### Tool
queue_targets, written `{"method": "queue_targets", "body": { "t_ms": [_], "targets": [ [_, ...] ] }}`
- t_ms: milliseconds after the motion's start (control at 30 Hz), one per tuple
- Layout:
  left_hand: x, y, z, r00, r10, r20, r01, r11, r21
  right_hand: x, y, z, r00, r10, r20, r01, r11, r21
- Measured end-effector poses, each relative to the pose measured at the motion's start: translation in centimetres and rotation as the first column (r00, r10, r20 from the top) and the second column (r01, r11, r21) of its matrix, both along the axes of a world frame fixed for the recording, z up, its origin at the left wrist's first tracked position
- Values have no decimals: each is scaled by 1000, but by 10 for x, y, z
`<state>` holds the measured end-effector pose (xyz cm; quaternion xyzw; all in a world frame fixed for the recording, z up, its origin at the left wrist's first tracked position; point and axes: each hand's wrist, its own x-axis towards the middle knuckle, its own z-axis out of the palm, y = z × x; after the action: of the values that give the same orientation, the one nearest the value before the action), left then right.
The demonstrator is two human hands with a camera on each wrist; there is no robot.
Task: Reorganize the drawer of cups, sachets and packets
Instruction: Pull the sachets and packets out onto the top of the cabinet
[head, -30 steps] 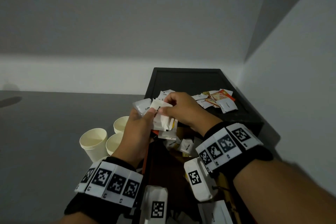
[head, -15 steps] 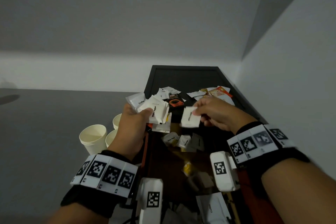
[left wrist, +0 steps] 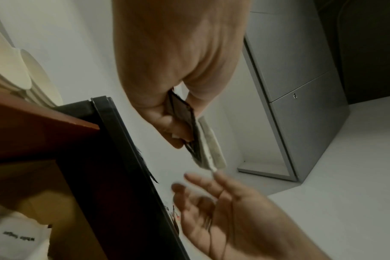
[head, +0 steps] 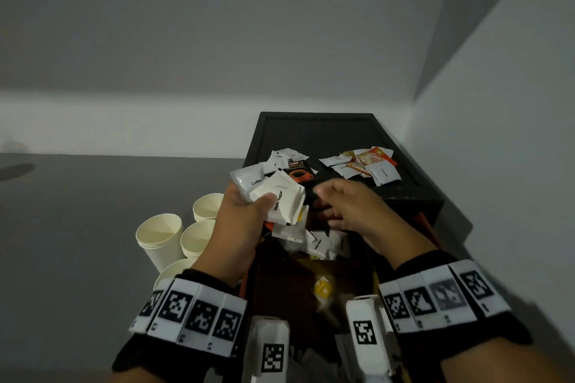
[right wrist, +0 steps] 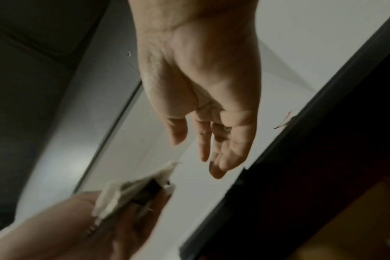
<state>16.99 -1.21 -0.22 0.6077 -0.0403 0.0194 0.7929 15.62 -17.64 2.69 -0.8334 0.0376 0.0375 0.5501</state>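
Observation:
My left hand [head: 245, 211] grips a fanned stack of white sachets [head: 277, 196], one marked "White Sugar" and one "Coffee"; the left wrist view shows the stack [left wrist: 203, 140] pinched between thumb and fingers. My right hand [head: 345, 205] hovers just right of the stack, fingers relaxed and empty, as the right wrist view [right wrist: 211, 140] confirms. Below both hands is the open drawer [head: 311, 286], holding more white sachets [head: 320, 242] and a yellow packet [head: 323, 288]. Behind it a black tray [head: 317, 130] carries two loose piles of sachets [head: 364, 165].
Several cream paper cups [head: 161, 236] stand on the grey counter to the left of the drawer. A white wall [head: 497, 134] runs close along the right side of the tray. A black and orange coffee packet [head: 297, 172] lies on the tray's left pile.
My right hand pulled a white sachet from the stack and moved right with it; now it is empty and back beside the stack. The left hand kept its grip.

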Motion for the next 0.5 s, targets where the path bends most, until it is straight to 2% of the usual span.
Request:
{"method": "queue_targets", "body": {
  "t_ms": [133, 200, 400, 500],
  "targets": [
    [-9, -13, 0, 998, -31, 57, 28, 999, 45, -11, 12, 8, 989, 73, 129, -82, 994, 66],
    [-12, -17, -1, 998, -38, 58, 35, 998, 44, -12, 14, 3, 983, 45, 175, -58, 996, 67],
    [-15, -19, -6, 999, -26, -41, 26, 999, -21, -12, 5, -7, 984, 43, 171, -69, 986, 151],
    [-15, -21, -7, 998, 7, -60, -10, 999, -53, -11, 2, -11, 984, -18, 176, -9, 988, 152]
  ]
}}
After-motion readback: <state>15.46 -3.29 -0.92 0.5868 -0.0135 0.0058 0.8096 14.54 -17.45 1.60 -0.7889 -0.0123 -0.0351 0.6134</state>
